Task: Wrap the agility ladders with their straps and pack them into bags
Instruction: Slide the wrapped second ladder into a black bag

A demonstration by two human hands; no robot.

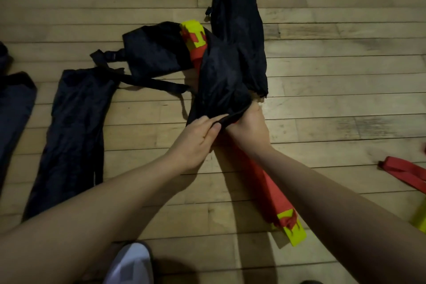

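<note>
Now both hands grip the black fabric bag's mouth: left hand pinching the rim, right hand seemingly curled around the red-and-yellow bundled ladder.

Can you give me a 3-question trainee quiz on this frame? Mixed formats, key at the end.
1. True or false: the wrapped ladder bundle is fully inside the black bag.
2. Multiple choice: what does the left hand pinch?
A. a yellow rung
B. the bag's black edge
C. the red strap on the floor
3. Fill in: the loose red strap lies at the frame's ____ edge.

Key:
1. False; its red-and-yellow end sticks out toward the person, and the right hand has a grip at the bag's mouth.
2. B
3. right
</note>
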